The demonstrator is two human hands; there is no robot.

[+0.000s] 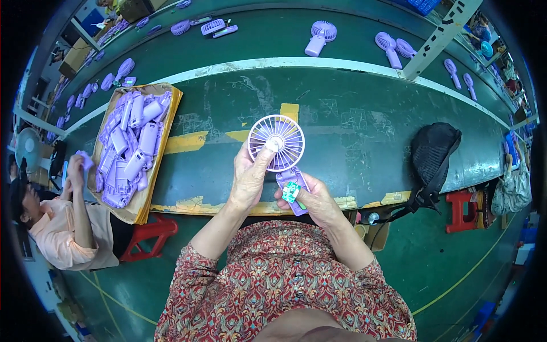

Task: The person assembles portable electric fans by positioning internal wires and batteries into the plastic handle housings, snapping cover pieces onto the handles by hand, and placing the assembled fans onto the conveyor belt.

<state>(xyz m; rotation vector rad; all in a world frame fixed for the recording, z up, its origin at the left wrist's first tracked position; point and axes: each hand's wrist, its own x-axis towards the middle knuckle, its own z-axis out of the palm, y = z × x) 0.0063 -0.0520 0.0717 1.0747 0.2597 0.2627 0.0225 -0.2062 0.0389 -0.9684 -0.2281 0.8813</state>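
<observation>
Above the near edge of the green workbench I hold a small purple handheld fan (290, 132) with a round slatted grille. My left hand (249, 178) grips the fan's head, its thumb pressed near the centre of the grille. Below the head, the fan's handle has its inside showing, with a green and white circuit board (291, 192) in it. My right hand (317, 200) is closed on that handle, thumb beside the board. The fingers behind the handle are partly hidden.
A yellow-edged box (168, 121) of purple plastic handle parts lies to my left. Beside it, a co-worker (74, 219) holds a purple part. A black bag (436, 151) rests at right. Beyond the pale rail (256, 64), several purple fans (322, 35) lie on a green belt.
</observation>
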